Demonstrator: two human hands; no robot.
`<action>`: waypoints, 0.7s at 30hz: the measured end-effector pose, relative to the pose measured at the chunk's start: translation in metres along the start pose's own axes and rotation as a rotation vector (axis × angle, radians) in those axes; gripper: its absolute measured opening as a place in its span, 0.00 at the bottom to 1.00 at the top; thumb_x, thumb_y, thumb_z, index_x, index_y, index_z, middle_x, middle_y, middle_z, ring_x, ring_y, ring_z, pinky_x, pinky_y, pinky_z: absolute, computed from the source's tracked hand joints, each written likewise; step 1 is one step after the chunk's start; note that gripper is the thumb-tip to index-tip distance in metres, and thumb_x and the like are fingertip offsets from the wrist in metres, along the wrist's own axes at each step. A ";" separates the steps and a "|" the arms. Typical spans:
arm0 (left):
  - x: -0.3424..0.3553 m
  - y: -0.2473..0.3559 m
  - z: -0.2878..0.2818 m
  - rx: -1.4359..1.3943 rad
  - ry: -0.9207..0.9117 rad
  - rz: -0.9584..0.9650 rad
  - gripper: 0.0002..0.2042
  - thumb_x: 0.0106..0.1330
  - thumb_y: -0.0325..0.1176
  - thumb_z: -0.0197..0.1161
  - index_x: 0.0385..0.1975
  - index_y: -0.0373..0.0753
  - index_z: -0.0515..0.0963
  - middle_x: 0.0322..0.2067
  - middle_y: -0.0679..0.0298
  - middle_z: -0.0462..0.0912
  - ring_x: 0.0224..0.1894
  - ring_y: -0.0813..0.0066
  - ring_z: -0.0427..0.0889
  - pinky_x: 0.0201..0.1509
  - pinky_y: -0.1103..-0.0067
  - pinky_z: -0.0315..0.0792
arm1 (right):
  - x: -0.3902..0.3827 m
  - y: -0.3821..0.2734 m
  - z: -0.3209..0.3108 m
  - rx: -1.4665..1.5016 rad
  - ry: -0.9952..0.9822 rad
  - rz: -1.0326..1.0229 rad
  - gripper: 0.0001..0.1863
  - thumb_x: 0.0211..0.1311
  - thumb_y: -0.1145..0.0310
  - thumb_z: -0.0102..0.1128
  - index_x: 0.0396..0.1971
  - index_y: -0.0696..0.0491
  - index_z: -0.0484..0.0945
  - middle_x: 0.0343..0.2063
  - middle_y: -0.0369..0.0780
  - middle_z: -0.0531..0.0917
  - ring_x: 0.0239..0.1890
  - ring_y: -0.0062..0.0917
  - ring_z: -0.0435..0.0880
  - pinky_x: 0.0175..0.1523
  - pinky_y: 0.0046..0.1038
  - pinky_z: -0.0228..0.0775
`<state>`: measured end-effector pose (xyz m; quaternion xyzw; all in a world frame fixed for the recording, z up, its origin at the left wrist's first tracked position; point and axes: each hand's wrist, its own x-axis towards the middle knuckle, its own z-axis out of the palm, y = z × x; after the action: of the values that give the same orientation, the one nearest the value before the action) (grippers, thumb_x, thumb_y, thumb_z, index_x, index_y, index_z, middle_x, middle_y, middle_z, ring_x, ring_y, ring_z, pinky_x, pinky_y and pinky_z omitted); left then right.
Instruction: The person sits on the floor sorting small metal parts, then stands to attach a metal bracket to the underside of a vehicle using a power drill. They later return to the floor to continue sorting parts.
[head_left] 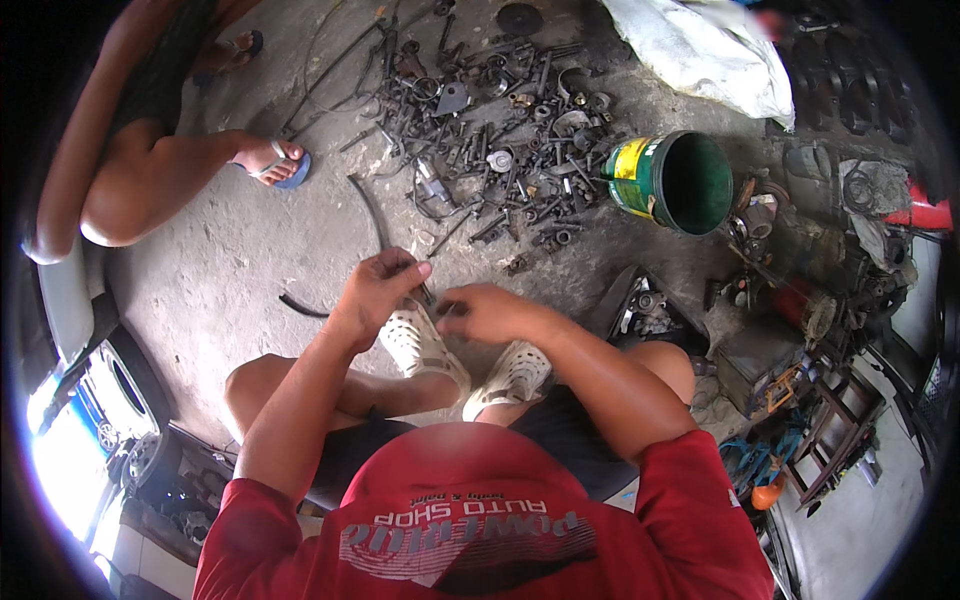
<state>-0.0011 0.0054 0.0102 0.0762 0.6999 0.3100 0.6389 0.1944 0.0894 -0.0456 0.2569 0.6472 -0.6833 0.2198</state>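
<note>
My left hand (pixel 376 294) is closed, thumb against fingers, just above my left clog. A small dark piece shows by its fingertips, too small to name. My right hand (pixel 486 311) is curled close beside it, fingers bent inward, and whatever they hold is hidden. Below the hands are my pale perforated clogs (pixel 416 340). Beyond them a wide heap of loose bolts and metal parts (pixel 500 150) is spread over the concrete floor (pixel 190 290). A thin dark strip (pixel 367 212) curves from the heap toward my left hand.
A green bucket (pixel 650 180) lies tipped right of the heap, with a white sack (pixel 705 55) behind it. More greasy parts (pixel 760 215) crowd the right side. Another person's leg and sandalled foot (pixel 275 165) are at the left. A short black hose piece (pixel 300 306) lies nearby.
</note>
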 end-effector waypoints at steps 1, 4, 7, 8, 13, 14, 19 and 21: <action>0.000 0.003 -0.001 -0.065 -0.010 0.006 0.12 0.69 0.39 0.69 0.41 0.37 0.78 0.33 0.66 0.80 0.36 0.76 0.80 0.40 0.77 0.75 | 0.003 0.016 -0.001 -0.145 0.067 0.004 0.19 0.66 0.56 0.66 0.48 0.55 0.81 0.42 0.48 0.88 0.45 0.39 0.88 0.50 0.39 0.78; -0.006 0.016 -0.002 -0.264 -0.019 0.046 0.14 0.71 0.37 0.66 0.48 0.35 0.74 0.39 0.64 0.80 0.43 0.71 0.83 0.46 0.74 0.75 | 0.012 0.063 -0.026 -0.386 0.245 0.399 0.23 0.64 0.53 0.62 0.53 0.53 0.81 0.52 0.49 0.85 0.57 0.45 0.82 0.60 0.43 0.74; -0.009 0.023 -0.003 -0.370 -0.106 0.080 0.15 0.72 0.38 0.65 0.49 0.35 0.72 0.38 0.65 0.79 0.42 0.71 0.83 0.44 0.76 0.74 | 0.009 0.103 -0.054 -0.395 0.348 0.660 0.29 0.63 0.58 0.59 0.62 0.53 0.75 0.62 0.48 0.79 0.64 0.43 0.78 0.67 0.41 0.71; -0.015 0.033 0.001 -0.339 -0.101 0.090 0.14 0.72 0.39 0.65 0.46 0.36 0.73 0.37 0.67 0.78 0.40 0.74 0.81 0.42 0.78 0.71 | 0.007 0.115 -0.054 -0.400 0.377 0.666 0.31 0.63 0.59 0.58 0.65 0.54 0.71 0.64 0.48 0.77 0.65 0.43 0.77 0.68 0.41 0.70; -0.012 0.040 -0.003 -0.378 -0.068 0.114 0.12 0.74 0.39 0.63 0.44 0.37 0.77 0.35 0.68 0.78 0.34 0.79 0.77 0.38 0.82 0.68 | 0.009 0.140 -0.042 -0.393 0.468 0.648 0.40 0.62 0.65 0.55 0.75 0.55 0.56 0.66 0.52 0.74 0.67 0.46 0.74 0.71 0.41 0.67; -0.012 0.042 -0.004 -0.383 -0.058 0.121 0.12 0.74 0.39 0.63 0.44 0.37 0.77 0.35 0.69 0.78 0.34 0.79 0.77 0.38 0.83 0.68 | 0.010 0.143 -0.040 -0.393 0.473 0.644 0.40 0.62 0.66 0.55 0.75 0.55 0.56 0.66 0.53 0.74 0.67 0.46 0.74 0.70 0.41 0.67; -0.010 0.046 -0.012 -0.394 0.022 0.145 0.13 0.74 0.39 0.63 0.47 0.36 0.78 0.36 0.70 0.78 0.36 0.81 0.77 0.40 0.82 0.67 | 0.015 0.127 -0.048 -0.395 0.415 0.643 0.39 0.62 0.67 0.56 0.75 0.53 0.57 0.68 0.55 0.70 0.67 0.46 0.74 0.69 0.42 0.70; -0.009 0.047 -0.015 -0.416 0.012 0.143 0.12 0.74 0.36 0.61 0.50 0.35 0.78 0.36 0.70 0.78 0.37 0.81 0.77 0.42 0.82 0.67 | 0.014 0.119 -0.044 -0.417 0.487 0.615 0.37 0.62 0.68 0.57 0.73 0.53 0.61 0.66 0.54 0.72 0.65 0.48 0.76 0.67 0.43 0.72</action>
<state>-0.0276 0.0328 0.0428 -0.0098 0.6176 0.4927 0.6129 0.2618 0.1259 -0.1476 0.5412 0.6974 -0.3604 0.3013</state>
